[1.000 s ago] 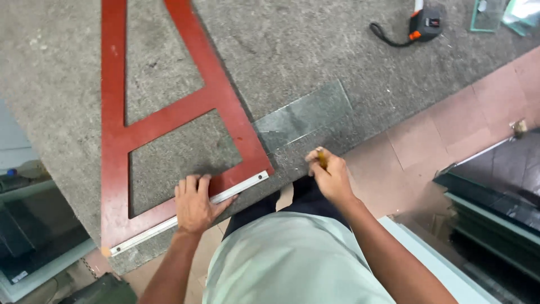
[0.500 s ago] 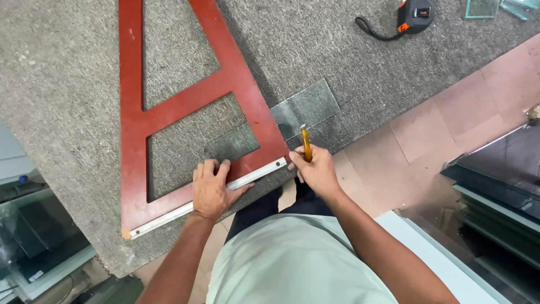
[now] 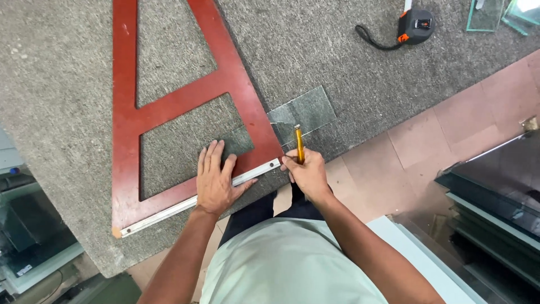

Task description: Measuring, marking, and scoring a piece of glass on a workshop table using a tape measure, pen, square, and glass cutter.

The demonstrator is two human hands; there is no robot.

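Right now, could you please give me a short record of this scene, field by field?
surface: grey carpeted table
left hand: pressed flat on the red triangular wooden square, near its metal-edged base
right hand: grips a yellow-handled glass cutter beside the square's slanted edge
workpiece: small clear glass pane, partly under the square
far side: black and orange tape measure, more glass pieces at the top right
right of table: stacked glass sheets over tiled floor
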